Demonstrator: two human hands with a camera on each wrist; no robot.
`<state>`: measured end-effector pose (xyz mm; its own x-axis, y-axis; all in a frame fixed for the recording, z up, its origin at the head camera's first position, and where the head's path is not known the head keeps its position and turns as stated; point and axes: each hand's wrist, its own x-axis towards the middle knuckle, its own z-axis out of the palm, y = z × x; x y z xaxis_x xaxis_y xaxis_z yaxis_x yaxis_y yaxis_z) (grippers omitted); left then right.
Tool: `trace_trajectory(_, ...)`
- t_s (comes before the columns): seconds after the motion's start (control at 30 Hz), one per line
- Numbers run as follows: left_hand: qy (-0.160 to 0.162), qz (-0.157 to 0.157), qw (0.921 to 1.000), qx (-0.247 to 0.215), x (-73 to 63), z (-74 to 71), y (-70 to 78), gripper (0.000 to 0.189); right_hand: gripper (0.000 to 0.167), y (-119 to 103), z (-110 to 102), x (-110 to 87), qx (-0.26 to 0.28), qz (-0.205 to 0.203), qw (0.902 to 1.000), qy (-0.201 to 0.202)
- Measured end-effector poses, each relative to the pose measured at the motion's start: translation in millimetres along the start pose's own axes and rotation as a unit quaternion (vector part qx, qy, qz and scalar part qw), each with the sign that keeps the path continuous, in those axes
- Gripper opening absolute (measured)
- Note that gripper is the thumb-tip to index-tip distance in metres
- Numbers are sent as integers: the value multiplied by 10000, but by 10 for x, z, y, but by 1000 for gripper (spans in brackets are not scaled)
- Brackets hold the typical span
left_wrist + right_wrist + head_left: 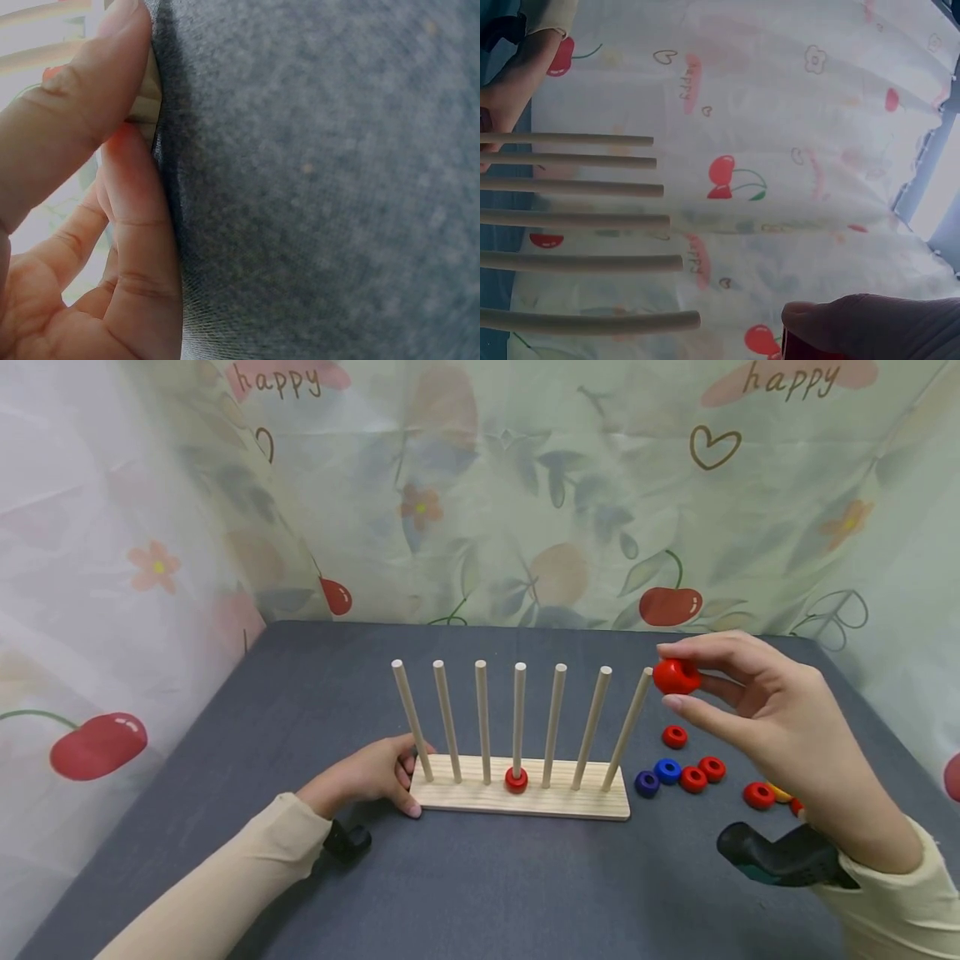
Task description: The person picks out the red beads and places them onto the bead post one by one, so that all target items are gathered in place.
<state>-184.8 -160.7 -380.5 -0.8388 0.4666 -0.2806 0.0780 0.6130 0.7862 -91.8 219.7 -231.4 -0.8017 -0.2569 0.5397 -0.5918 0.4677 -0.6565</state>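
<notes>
A light wooden base (465,795) with several upright pegs (519,718) stands on the dark table. My left hand (378,774) grips the base's left end, thumb in front and fingers behind; the left wrist view shows the thumb (82,97) against the wood's edge. One red ring (516,780) sits at the foot of the middle peg. My right hand (772,693) pinches another red ring (676,677) between thumb and fingers, in the head view beside the top of the rightmost peg. In the right wrist view, its thumb (870,322) shows with a dark red sliver of the ring.
Right of the base lie loose rings: a dark blue ring (647,783), a blue ring (667,771) and several red ones, with a yellow ring (778,793) partly hidden by the right hand. A patterned curtain (525,502) hangs behind the table.
</notes>
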Motion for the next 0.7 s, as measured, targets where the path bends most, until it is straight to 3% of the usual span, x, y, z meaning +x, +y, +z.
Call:
trace_trajectory(0.2, -66, 77, 9999, 23, 5, -3, -4, 77, 47, -37, 53, 38, 668, -361, 9971, -27)
trace_trajectory(0.43, -89, 62, 9999, 59, 21, 1, -10, 78, 50, -132, 128, 91, 429, -414, 9982, -57)
trace_trajectory(0.7, -62, -5, 10000, -19, 11, -1, -10, 79, 51, -269, 225, 176, 801, -741, 9940, -99)
